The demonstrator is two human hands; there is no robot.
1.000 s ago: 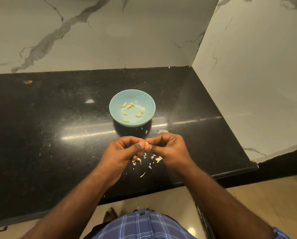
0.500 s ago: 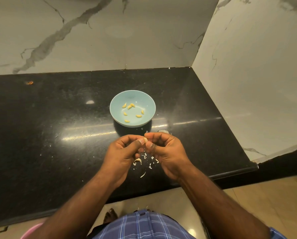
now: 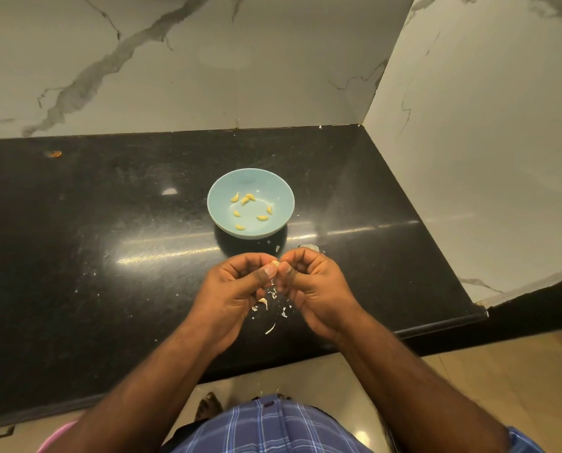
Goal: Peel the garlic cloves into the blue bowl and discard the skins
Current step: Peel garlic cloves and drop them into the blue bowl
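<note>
A light blue bowl (image 3: 278, 191) stands on the black counter with several peeled yellow garlic cloves (image 3: 244, 200) lying in it. Just in front of the bowl, my left hand (image 3: 237, 289) and my right hand (image 3: 315, 286) meet fingertip to fingertip. Between them they pinch one small garlic clove (image 3: 275, 263), which is mostly hidden by the fingers. White bits of garlic skin (image 3: 268, 305) lie scattered on the counter under and between my hands.
The black granite counter (image 3: 109, 256) ends at a front edge below my forearms and at a marble wall on the right. A larger skin piece (image 3: 312, 247) lies beside the bowl's right side. A small orange speck (image 3: 54, 154) sits at the far left. A pink rim (image 3: 57, 436) shows below the counter.
Both hands have stayed together on the clove and shifted slightly toward the bowl, working it between the fingertips. A few more skin flakes lie beneath them.
</note>
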